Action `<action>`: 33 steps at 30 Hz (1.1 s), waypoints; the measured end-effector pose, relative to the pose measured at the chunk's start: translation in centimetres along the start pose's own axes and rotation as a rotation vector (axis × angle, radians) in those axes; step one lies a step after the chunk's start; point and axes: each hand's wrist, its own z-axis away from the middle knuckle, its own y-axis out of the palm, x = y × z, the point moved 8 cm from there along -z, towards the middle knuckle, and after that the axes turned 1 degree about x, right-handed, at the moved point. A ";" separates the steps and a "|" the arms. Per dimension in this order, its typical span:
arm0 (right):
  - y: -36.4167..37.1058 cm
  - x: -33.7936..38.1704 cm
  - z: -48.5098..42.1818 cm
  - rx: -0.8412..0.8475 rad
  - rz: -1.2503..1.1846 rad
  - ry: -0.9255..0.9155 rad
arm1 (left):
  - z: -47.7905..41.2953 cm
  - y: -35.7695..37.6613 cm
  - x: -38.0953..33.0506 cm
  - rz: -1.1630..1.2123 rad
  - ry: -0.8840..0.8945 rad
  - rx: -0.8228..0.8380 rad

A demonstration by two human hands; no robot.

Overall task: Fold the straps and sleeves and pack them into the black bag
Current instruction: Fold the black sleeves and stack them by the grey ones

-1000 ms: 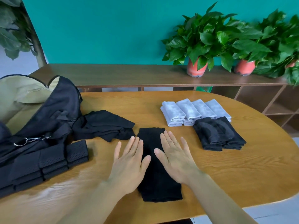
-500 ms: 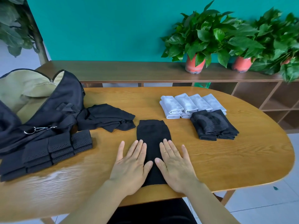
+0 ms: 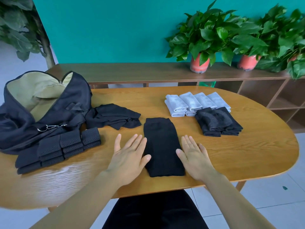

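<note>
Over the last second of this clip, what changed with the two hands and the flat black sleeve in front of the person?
Both hands slid outward off the flat black fabric sleeve. The left hand now lies flat on the wooden table at its left edge, the right hand at its right edge; neither holds anything. The sleeve, the open black bag and the folded grey cloths stayed put.

Bright, even light leaves only soft shadows, a pale glare streaks the wooden table (image 3: 69, 172) near its left edge, and wide-angle distortion bends and slightly blurs the frame's edges.
</note>
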 end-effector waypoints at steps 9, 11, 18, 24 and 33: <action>-3.0 2.1 3.8 -0.344 -0.285 -0.264 | 2.8 -1.6 -3.1 0.265 0.238 -0.120; -2.7 2.5 4.8 -0.357 -0.307 -0.300 | 3.0 -1.4 -3.3 0.278 0.249 -0.177; -1.1 2.7 6.0 -0.279 -0.285 -0.311 | 2.5 -1.3 -3.4 0.238 0.237 -0.254; -0.8 2.3 4.9 -0.280 -0.270 -0.276 | 2.5 -1.4 -3.1 0.274 0.164 -0.341; -1.5 0.2 1.6 -0.325 -0.567 0.103 | -0.2 -1.8 -1.3 0.354 -0.182 -0.306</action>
